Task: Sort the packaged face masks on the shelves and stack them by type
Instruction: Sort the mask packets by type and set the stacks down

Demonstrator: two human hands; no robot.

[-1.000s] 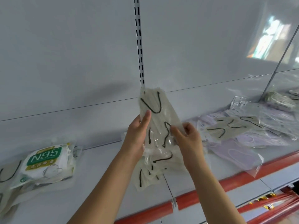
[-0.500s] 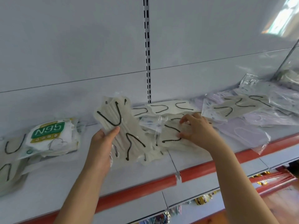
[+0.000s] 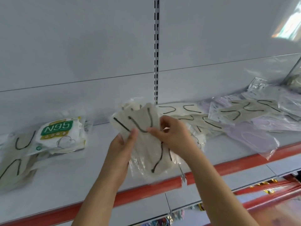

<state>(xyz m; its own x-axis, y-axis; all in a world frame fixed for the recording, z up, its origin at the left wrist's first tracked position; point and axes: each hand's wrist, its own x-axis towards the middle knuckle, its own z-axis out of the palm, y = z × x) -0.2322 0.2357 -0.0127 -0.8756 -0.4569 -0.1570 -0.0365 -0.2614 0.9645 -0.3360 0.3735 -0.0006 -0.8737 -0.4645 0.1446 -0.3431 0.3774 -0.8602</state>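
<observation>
The packaged face masks that matter now are the beige ones with black ear loops point(image 3: 143, 128), a fanned bundle held upright above the front of the shelf point(image 3: 65, 176) in our head view. Half a second ago our right hand was out on the loose beige packs lying to the right; it has come back with another pack and now meets the left at the bundle, so the beige stack is growing by one. Our left hand point(image 3: 121, 147) clamps the bundle from below, thumb pressed on the front; our right hand point(image 3: 172, 134) pinches the top pack between thumb and fingers, seemingly squaring it against the others. We judge the sort only partly done: more beige packs point(image 3: 187, 111) lie just right of the upright point(image 3: 156, 51), lilac ones point(image 3: 254, 137) sprawl beyond them, and an N95 pile point(image 3: 58, 136) sits well to the left. The shelf is pale grey with a red front strip point(image 3: 228, 165), backed by plain grey panels; a lower shelf shows below with bright wrappers, too blurred to identify.
</observation>
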